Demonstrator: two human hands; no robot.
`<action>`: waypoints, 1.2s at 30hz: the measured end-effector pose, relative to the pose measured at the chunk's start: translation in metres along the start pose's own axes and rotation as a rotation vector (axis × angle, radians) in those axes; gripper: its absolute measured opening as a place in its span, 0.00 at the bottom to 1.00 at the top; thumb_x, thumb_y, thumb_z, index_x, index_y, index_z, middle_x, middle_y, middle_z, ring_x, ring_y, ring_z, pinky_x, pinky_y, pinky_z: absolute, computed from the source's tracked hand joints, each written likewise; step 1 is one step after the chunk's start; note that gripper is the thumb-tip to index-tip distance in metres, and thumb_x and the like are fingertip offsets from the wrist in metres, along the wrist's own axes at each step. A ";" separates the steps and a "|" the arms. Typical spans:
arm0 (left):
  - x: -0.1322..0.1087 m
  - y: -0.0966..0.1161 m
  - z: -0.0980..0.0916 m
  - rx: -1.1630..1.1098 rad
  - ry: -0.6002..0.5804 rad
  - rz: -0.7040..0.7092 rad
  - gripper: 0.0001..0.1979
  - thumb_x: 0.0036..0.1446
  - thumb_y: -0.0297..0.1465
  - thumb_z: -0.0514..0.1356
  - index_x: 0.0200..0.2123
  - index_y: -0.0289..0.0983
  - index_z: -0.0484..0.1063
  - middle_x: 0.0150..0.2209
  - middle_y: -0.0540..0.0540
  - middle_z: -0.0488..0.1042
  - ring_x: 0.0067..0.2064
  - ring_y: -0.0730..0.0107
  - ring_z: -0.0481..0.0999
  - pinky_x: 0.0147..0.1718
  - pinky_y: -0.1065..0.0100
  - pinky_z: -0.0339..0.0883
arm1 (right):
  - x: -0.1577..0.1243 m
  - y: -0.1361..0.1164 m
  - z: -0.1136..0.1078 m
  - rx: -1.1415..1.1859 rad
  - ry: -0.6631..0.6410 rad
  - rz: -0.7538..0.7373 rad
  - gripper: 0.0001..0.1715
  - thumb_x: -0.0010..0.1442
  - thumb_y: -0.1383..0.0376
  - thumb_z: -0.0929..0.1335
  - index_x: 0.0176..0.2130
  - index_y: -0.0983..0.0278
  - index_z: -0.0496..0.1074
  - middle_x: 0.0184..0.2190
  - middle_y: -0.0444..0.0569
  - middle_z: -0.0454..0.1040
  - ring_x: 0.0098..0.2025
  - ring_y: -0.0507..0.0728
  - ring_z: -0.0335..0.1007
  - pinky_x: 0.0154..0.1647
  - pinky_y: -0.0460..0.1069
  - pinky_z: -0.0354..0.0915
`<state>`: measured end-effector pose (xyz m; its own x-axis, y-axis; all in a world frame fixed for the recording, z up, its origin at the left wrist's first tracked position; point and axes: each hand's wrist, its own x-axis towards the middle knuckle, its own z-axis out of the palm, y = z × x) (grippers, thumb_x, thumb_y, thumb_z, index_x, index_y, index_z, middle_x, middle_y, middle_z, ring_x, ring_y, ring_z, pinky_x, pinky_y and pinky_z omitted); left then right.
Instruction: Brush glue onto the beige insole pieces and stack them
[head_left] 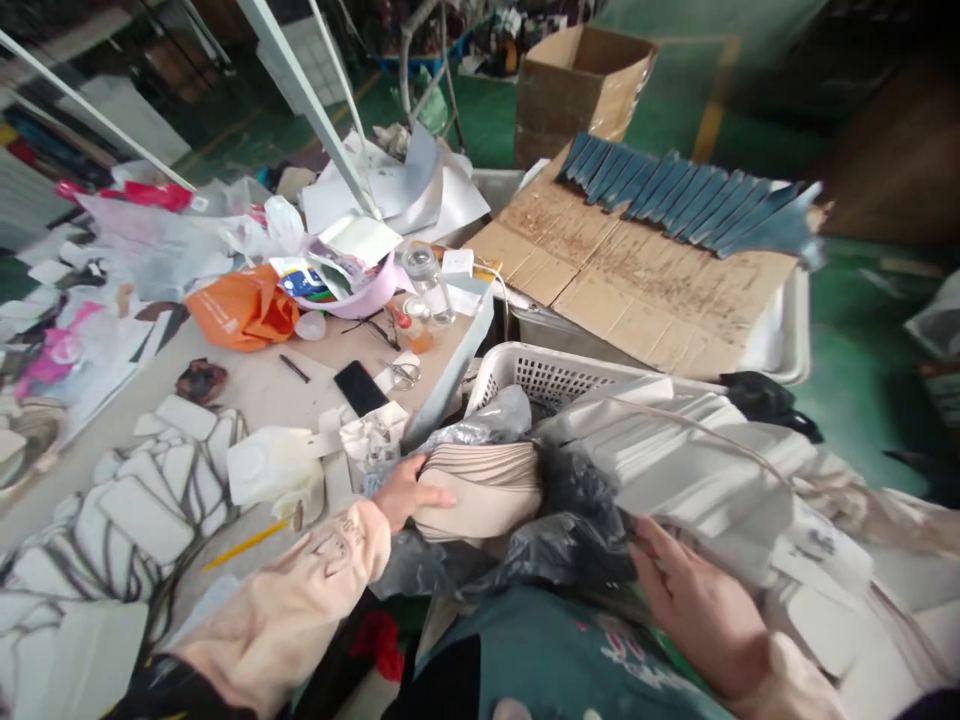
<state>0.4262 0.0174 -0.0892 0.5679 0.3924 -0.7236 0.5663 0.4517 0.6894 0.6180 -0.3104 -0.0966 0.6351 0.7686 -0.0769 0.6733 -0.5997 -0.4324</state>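
Two bare hands, head view: the left hand point(401, 492) grips one end of a stack of beige pieces point(480, 495) amid dark plastic point(570, 545) by a white basket point(540, 375); the right hand point(697, 605), fingers extended, nears stacked white pieces point(667, 450), contact uncertain through blur. Left, a cluttered desk point(259, 380) bears an orange bag point(244, 308) and phone point(360, 388); beyond, green floor point(862, 310) supports a cardboard box point(559, 100).
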 end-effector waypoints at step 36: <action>-0.024 0.067 0.053 -0.712 -0.353 0.071 0.28 0.52 0.53 0.59 0.43 0.34 0.71 0.30 0.45 0.75 0.26 0.70 0.74 0.24 0.71 0.65 | 0.070 -0.095 0.047 1.323 -0.499 -0.069 0.37 0.46 0.47 0.70 0.50 0.66 0.72 0.33 0.53 0.78 0.31 0.61 0.74 0.34 0.54 0.70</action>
<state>0.4820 -0.0041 -0.0233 0.8116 0.2162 -0.5427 0.0714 0.8853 0.4595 0.5809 -0.1896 -0.1031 0.2302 0.9512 -0.2057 -0.3268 -0.1235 -0.9370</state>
